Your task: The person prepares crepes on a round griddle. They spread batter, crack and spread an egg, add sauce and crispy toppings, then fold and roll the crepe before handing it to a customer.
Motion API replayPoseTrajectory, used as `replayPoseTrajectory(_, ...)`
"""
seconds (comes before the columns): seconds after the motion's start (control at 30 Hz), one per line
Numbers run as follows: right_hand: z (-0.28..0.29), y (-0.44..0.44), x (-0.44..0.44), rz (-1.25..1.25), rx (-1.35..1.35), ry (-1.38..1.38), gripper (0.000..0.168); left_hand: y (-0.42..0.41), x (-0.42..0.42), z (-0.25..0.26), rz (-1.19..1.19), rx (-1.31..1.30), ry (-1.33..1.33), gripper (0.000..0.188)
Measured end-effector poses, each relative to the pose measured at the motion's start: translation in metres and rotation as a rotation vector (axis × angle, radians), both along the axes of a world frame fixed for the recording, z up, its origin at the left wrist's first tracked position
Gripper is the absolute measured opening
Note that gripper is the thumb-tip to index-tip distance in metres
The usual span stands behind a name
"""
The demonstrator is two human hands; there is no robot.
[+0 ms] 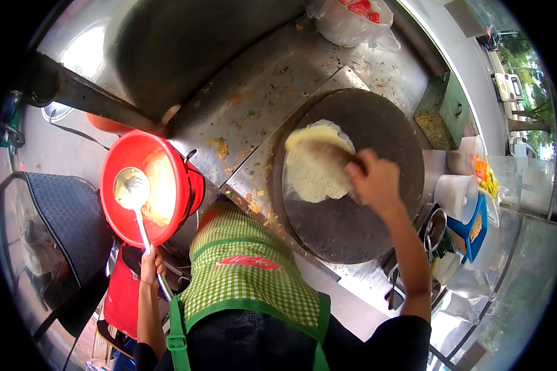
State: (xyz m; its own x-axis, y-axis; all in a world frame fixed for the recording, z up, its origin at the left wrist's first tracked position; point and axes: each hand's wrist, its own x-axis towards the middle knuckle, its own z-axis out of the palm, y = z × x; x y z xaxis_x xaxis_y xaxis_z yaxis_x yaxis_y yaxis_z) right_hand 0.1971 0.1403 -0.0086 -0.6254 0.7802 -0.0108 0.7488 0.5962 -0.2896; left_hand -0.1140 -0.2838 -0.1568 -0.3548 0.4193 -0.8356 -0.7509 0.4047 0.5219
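Note:
My left hand [152, 266] grips the long metal handle of a ladle [132, 188]. The ladle's round bowl, coated with pale batter, hangs over a red plastic bucket [109, 213] with more batter inside. Over the round dark griddle [348, 234], my right hand [376, 181] holds a spreader [332, 153], brownish and blurred by motion. Beneath that tool a patch of pale yellow batter [313, 178] lies on the hot plate, uneven at its edges. Part of the batter is hidden by the spreader and my fingers.
Food scraps litter the metal counter [255, 102] left of the griddle. A bag-lined container [352, 23] stands at the back. Along the right are a green metal box [443, 111], white tubs [455, 197], a blue tray [480, 232] and metal containers [436, 227].

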Motion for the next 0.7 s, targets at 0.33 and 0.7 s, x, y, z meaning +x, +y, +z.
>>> replayPoseTrajectory(0.33,0.003,0.024,-0.007,-0.167,0.208,-0.051,0.017,0.012,-0.017,-0.029,-0.036,-0.058,0.081,0.030)
replayPoseTrajectory(0.7,-0.002,0.001,-0.013,0.000,0.275,-0.083,0.022,0.023,-0.029,-0.035,-0.073,-0.104,0.072,0.033)
